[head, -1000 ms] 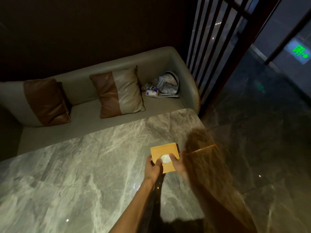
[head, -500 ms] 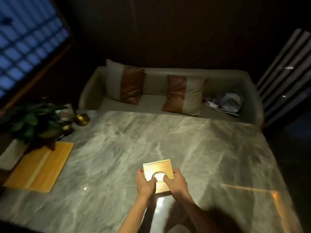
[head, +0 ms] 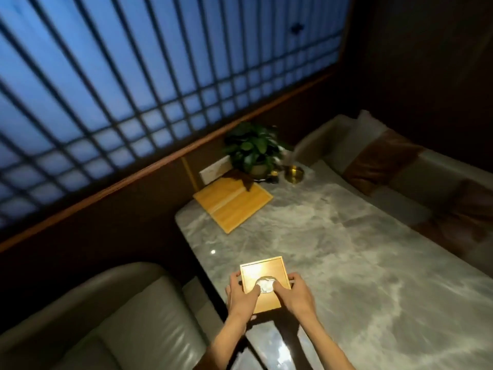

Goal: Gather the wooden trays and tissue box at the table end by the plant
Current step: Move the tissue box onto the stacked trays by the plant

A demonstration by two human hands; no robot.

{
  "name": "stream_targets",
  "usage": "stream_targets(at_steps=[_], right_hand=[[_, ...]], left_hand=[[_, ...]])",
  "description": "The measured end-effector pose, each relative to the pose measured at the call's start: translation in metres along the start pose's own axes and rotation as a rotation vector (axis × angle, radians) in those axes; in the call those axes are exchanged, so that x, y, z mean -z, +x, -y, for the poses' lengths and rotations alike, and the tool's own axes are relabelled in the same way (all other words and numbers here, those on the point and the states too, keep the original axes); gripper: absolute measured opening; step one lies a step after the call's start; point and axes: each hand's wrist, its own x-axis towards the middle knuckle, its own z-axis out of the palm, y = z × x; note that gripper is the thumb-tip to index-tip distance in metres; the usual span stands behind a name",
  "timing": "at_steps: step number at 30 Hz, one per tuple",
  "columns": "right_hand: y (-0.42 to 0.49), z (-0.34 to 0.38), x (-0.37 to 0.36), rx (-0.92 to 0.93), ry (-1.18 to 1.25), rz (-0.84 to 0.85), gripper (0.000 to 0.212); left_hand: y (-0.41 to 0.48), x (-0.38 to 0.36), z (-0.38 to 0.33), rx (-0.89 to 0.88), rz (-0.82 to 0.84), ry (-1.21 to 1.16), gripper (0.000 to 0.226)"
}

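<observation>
A square wooden tissue box (head: 262, 271) with a round opening showing white tissue sits low over the grey marble table (head: 346, 249), near its left edge. My left hand (head: 241, 295) grips its left side and my right hand (head: 296, 293) grips its right side, thumbs on the lid beside the opening. Two flat wooden trays (head: 233, 202) lie side by side at the far end of the table, just in front of a potted green plant (head: 252, 149).
A brass bowl (head: 293, 173) stands right of the plant. A white block (head: 214, 169) lies behind the trays by the wall. Grey sofas flank the table: one near left (head: 106, 316), one at right (head: 426, 166) with a brown cushion. A lattice window fills the upper left.
The view has swung left from the far sofa to the window wall. Both hands have carried the tissue box along the table toward the plant end, and the trays are now straight ahead.
</observation>
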Motion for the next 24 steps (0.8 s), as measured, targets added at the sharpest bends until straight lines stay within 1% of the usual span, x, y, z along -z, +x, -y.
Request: stream_targets(at_steps=[4,7,9,11,13,14,17,20,22,24], right_hand=[[0.002,0.038,-0.049,0.055,-0.063,0.091,0.047],[0.018,0.069,-0.081,0.083,-0.121,0.155,0.047],[0.035,0.094,-0.102,0.099,-0.163,0.192,0.048],[0.056,0.121,-0.121,0.078,-0.187,0.199,0.049],[0.084,0.149,-0.143,0.064,-0.206,0.193,0.049],[0.098,0.163,-0.153,0.065,-0.212,0.195,0.049],[0.136,0.202,-0.186,0.053,-0.202,0.2,0.048],[0.176,0.237,-0.215,0.03,-0.248,0.181,0.052],[0.199,0.251,-0.231,-0.017,-0.255,0.183,0.057],[0.217,0.26,-0.246,-0.073,-0.253,0.199,0.059]], left_hand=[[0.022,0.049,0.023,0.067,-0.137,-0.04,0.059],[0.056,0.079,0.026,0.107,-0.162,-0.075,0.06],[0.085,0.096,0.027,0.164,-0.151,-0.106,0.06],[0.12,0.11,0.019,0.187,-0.146,-0.098,0.061],[0.162,0.121,0.009,0.195,-0.183,-0.103,0.063],[0.184,0.126,0.005,0.195,-0.186,-0.124,0.063],[0.241,0.145,-0.006,0.247,-0.125,-0.227,0.066],[0.293,0.162,-0.019,0.299,-0.107,-0.218,0.068],[0.32,0.169,-0.024,0.341,-0.107,-0.208,0.066],[0.34,0.171,-0.024,0.362,-0.073,-0.206,0.062]])
